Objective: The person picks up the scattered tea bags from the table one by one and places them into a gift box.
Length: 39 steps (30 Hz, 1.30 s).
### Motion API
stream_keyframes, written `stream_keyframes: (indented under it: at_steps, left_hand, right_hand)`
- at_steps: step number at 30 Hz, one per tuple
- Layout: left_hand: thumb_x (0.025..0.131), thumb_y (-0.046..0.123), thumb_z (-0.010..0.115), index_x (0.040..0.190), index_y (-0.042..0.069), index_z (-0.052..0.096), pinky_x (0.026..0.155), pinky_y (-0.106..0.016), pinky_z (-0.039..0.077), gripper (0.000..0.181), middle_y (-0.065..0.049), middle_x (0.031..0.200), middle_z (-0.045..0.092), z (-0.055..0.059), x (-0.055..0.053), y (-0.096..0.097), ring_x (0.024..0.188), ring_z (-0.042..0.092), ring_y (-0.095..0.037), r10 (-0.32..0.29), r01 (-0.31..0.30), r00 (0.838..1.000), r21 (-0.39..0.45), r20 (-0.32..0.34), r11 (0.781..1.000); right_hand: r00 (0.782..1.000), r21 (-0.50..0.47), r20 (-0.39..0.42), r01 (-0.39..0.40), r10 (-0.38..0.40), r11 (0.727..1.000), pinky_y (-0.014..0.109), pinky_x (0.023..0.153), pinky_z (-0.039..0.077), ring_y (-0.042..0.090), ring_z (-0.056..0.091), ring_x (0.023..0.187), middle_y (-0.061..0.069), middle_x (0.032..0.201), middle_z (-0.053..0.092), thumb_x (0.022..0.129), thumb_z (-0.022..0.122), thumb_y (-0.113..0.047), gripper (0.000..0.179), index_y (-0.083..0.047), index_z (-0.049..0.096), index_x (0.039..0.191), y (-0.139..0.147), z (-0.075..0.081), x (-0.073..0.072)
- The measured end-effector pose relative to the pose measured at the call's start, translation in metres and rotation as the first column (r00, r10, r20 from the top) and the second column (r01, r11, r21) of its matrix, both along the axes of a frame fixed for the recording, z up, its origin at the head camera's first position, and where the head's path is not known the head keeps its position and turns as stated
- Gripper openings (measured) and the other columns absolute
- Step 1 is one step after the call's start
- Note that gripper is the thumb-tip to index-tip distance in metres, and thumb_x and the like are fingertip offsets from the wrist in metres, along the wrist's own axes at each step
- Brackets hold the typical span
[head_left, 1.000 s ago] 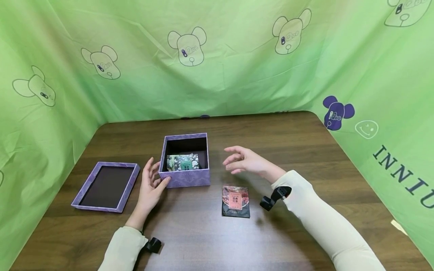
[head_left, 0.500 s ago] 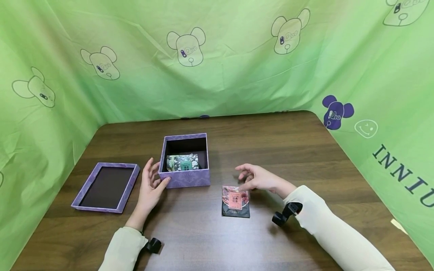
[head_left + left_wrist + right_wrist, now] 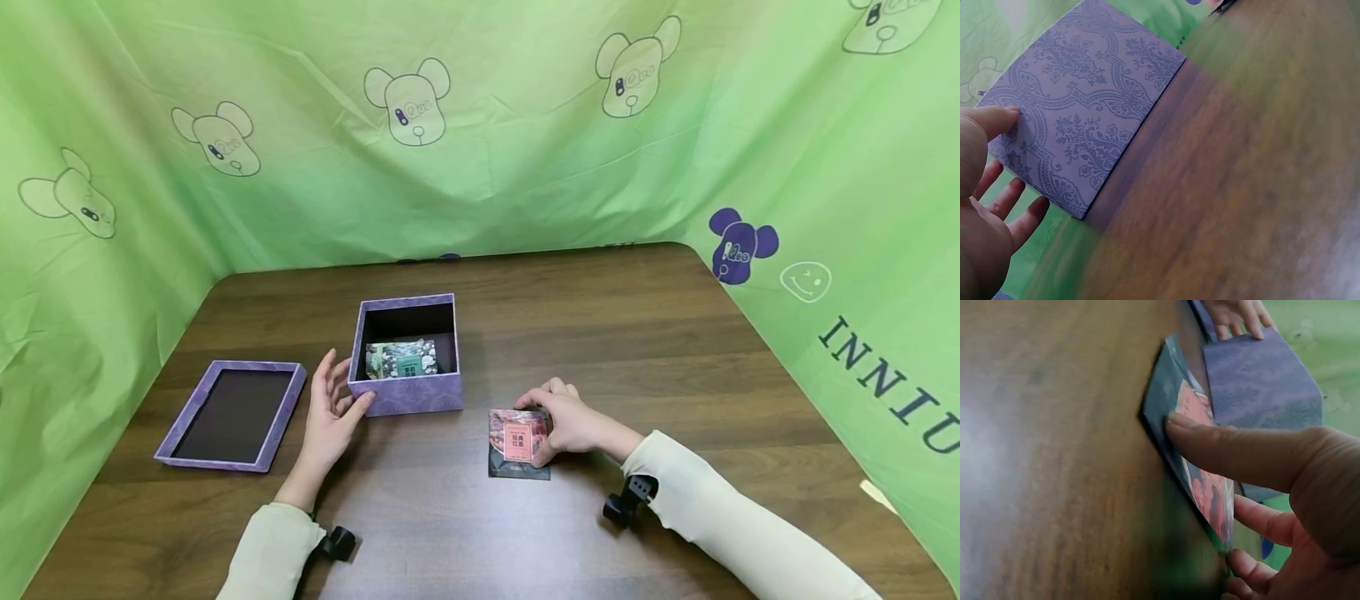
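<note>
An uncovered purple patterned box [image 3: 416, 394] stands on the table, with green-labelled tea packets [image 3: 401, 358] lying inside. My left hand [image 3: 330, 425] holds its near left corner; in the left wrist view the thumb [image 3: 1000, 119] presses the front wall and the fingers lie by the left side. To the right, a dark tea packet [image 3: 517, 446] with a pink label lies on the tabletop. My right hand [image 3: 573, 421] grips that packet, fingers at its far edge and thumb on its right part. The right wrist view shows the thumb [image 3: 1210, 447] across its face.
A purple box lid [image 3: 236, 417] lies with its dark inside up, left of the left hand. The wooden table [image 3: 600, 317] is backed by a green printed curtain [image 3: 510, 183]. Black wrist cameras [image 3: 341, 543] sit on both wrists.
My right hand has come down toward the near side, from right of the box onto the pink-labelled tea packet, and its fingers have closed on it. The left hand stays at the box.
</note>
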<state>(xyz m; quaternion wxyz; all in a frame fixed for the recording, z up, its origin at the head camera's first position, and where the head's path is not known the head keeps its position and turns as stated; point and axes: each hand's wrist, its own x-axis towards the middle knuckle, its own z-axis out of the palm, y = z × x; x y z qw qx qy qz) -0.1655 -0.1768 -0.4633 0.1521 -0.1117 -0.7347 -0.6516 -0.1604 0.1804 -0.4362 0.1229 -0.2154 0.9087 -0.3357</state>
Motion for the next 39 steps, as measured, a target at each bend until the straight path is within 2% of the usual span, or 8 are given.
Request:
stream_keyframes:
  at_steps: [5,8,12,17,20,24,31,39]
  left_hand:
    - [0.087,-0.021,0.06,0.152,-0.006,0.016,0.089,-0.017,0.043,0.079,-0.036,0.143,0.038,0.0,0.0,0.0,0.119,0.046,-0.008,-0.001,0.001,1.0,0.006,-0.005,1.0]
    - [0.087,-0.02,0.06,0.152,-0.006,0.016,0.089,-0.017,0.043,0.079,-0.035,0.143,0.038,0.001,0.0,0.0,0.119,0.046,-0.008,0.001,-0.001,1.0,0.004,0.002,1.0]
    - [0.087,-0.019,0.06,0.152,-0.005,0.016,0.089,-0.017,0.043,0.08,-0.035,0.144,0.038,0.001,0.001,0.0,0.119,0.045,-0.007,0.002,-0.002,1.0,-0.002,0.012,1.0]
    - [0.088,-0.019,0.06,0.152,-0.006,0.016,0.089,-0.017,0.043,0.079,-0.035,0.144,0.038,0.001,0.001,0.0,0.119,0.045,-0.006,0.0,0.0,1.0,-0.004,0.015,1.0]
    - [0.088,-0.019,0.06,0.152,-0.005,0.016,0.089,-0.017,0.043,0.079,-0.035,0.144,0.038,0.0,0.001,-0.001,0.119,0.045,-0.006,0.0,0.0,1.0,-0.007,0.016,1.0]
    - [0.087,-0.019,0.06,0.152,-0.005,0.016,0.089,-0.017,0.043,0.079,-0.034,0.144,0.038,0.0,0.0,-0.001,0.119,0.045,-0.006,-0.001,0.001,1.0,-0.007,0.013,1.0]
    - [0.087,-0.02,0.06,0.152,-0.006,0.016,0.089,-0.017,0.043,0.079,-0.035,0.143,0.038,0.0,0.0,-0.001,0.119,0.045,-0.009,-0.003,0.003,1.0,-0.003,0.003,1.0]
    - [0.088,-0.018,0.06,0.152,-0.006,0.016,0.089,-0.017,0.042,0.079,-0.034,0.144,0.038,0.0,0.001,-0.001,0.119,0.044,-0.007,0.004,-0.004,1.0,-0.009,0.013,1.0]
  right_hand:
    - [1.0,-0.021,-0.018,0.001,-0.002,1.0,0.043,0.084,0.034,0.032,0.04,0.097,0.009,0.101,0.049,0.047,0.093,-0.007,0.062,-0.008,0.064,0.102,-0.002,0.0,0.001]
    - [1.0,-0.061,-0.021,-0.021,0.019,0.998,0.041,0.085,0.038,0.028,0.049,0.095,0.005,0.098,0.058,0.051,0.091,-0.002,0.058,-0.007,0.062,0.101,0.001,0.0,-0.004]
    - [1.0,-0.116,0.016,-0.019,0.021,0.993,0.038,0.081,0.045,0.018,0.056,0.086,0.002,0.091,0.065,0.055,0.088,0.005,0.053,-0.004,0.061,0.1,0.006,0.001,-0.014]
    - [0.993,-0.204,0.117,0.002,0.022,0.979,0.031,0.074,0.048,0.015,0.059,0.079,0.006,0.088,0.067,0.061,0.082,0.012,0.045,0.004,0.064,0.101,0.013,0.006,-0.024]
    - [0.977,-0.274,0.21,0.016,0.044,0.961,0.029,0.068,0.053,0.014,0.062,0.075,0.01,0.087,0.068,0.066,0.075,0.018,0.041,0.012,0.064,0.105,0.018,0.01,-0.028]
    - [0.956,-0.328,0.288,0.044,0.056,0.944,0.03,0.063,0.056,0.015,0.064,0.072,0.013,0.085,0.069,0.069,0.067,0.02,0.038,0.016,0.063,0.107,0.022,0.014,-0.032]
    - [0.946,-0.325,0.321,0.073,0.038,0.943,0.031,0.063,0.057,0.024,0.066,0.074,0.013,0.087,0.069,0.071,0.062,0.02,0.038,0.017,0.063,0.11,0.025,0.019,-0.035]
    - [0.952,-0.353,0.3,0.046,0.066,0.934,0.028,0.063,0.056,0.014,0.064,0.072,0.016,0.088,0.071,0.072,0.066,0.02,0.039,0.019,0.062,0.111,0.02,0.027,-0.037]
